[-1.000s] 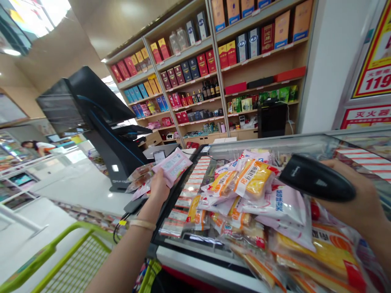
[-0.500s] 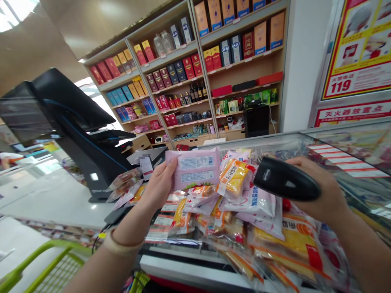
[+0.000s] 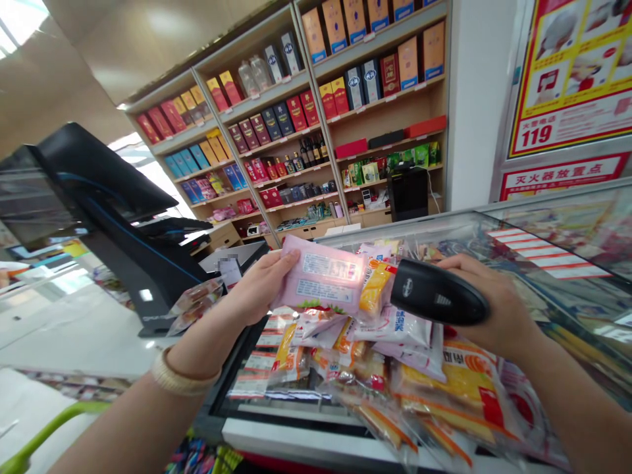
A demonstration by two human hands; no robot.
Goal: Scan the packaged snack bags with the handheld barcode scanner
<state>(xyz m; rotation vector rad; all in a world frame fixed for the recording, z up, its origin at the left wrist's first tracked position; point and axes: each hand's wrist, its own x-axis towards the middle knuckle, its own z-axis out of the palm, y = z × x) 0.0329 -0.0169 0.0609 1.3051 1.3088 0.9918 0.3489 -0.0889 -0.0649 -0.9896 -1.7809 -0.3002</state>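
A pink snack packet (image 3: 323, 275) is pinched at its left edge by my left hand (image 3: 264, 283), its printed back turned toward me. A bright patch of light falls on the upper right of its label. My right hand (image 3: 498, 306) is closed round a black barcode scanner (image 3: 439, 293), whose head points left at the packet, a short gap away. Below both hands lies a pile of wrapped breads, among them a yellow bread packet (image 3: 378, 289), a white-and-pink packet (image 3: 402, 326) and a large orange-edged bread packet (image 3: 459, 378).
At the left a black checkout terminal (image 3: 113, 217) stands on a white counter (image 3: 54, 316), with bagged pastries (image 3: 195, 303) by its base. A glass display counter (image 3: 567, 217) runs to the right. Part of a green basket (image 3: 54, 424) shows lower left. Shelves of boxes (image 3: 276, 125) fill the back.
The packet has tilted, its right side dropping, and moved slightly right. The scanner has shifted left, closer to it, and light now shows on the label. The view has turned slightly.
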